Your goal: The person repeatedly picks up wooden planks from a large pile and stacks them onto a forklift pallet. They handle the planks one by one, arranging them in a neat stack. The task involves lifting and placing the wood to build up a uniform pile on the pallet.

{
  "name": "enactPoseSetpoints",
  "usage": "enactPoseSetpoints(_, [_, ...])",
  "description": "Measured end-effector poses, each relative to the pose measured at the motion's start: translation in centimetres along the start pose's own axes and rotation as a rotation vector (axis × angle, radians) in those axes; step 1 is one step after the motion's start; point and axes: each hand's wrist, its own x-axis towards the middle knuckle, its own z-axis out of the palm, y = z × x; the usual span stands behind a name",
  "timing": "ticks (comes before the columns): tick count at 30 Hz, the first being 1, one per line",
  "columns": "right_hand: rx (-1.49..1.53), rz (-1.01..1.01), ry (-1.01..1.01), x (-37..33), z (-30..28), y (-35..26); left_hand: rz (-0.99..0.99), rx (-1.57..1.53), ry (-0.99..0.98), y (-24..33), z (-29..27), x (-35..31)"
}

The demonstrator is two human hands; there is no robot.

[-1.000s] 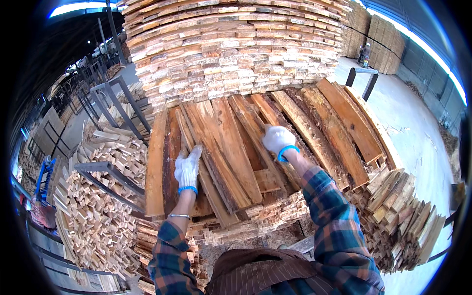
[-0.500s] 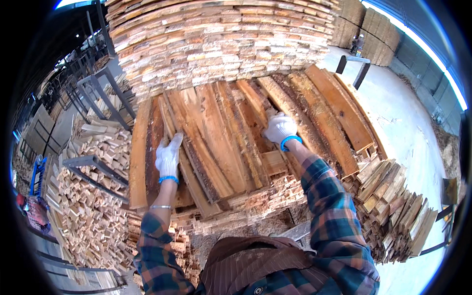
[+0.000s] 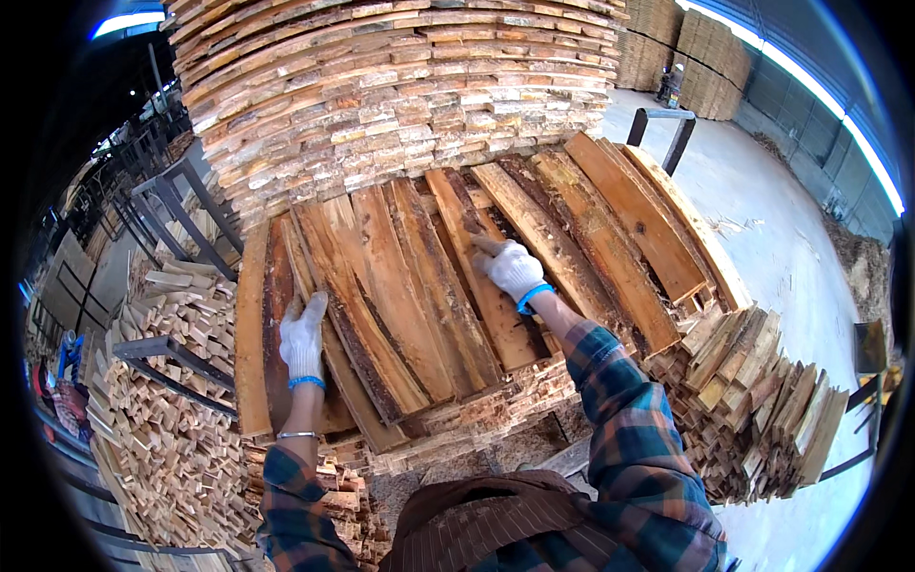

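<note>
Two gloved hands are seen by us in the head view, both above one layer of wooden boards, which lies on top of a stack directly in front of the person. The left hand is in a white glove with blue cuff, and a silver bracelet goes around the wrist. This hand is over a dark board, at the side of a narrow board, with two of its digits spread apart near the edge of that narrow board. We cannot tell if it grasps this edge or only rests there.

The right hand, gloved in the same manner, is above a reddish-brown board, its fingers stretched across the upper face toward the left. We cannot tell from this angle whether the hand is clenched on the wood or merely laid upon it.

Behind the boards we see a tall stack of planks. At left is a big heap of short wood pieces, with a dark metal frame rising from it; at right are bundled slats. The person has plaid sleeves and a brown striped apron. Far away, on the pale floor, we notice another person, too small for us to describe.
</note>
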Motion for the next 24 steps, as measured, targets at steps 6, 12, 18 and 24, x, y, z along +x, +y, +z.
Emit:
enactPoseSetpoints(6, [-0.263,-0.02,-0.08,0.3,0.8,-0.5,0.0,0.026,0.056,-0.1,0.3,-0.2])
enactPoseSetpoints(12, [-0.579,-0.148,-0.279,3.8,-4.1,1.6,-0.022,0.118,0.049,2.2,0.8,-1.8])
enactPoseSetpoints(18, [-0.905,0.062,-0.401,1.2,-10.1,-0.1,-0.007,0.018,0.002,-1.4,-0.8,1.0])
enactPoseSetpoints(24, [-0.938,0.112,-0.323,2.1,-6.8,5.3,-0.035,0.031,0.01,0.1,0.7,-0.1])
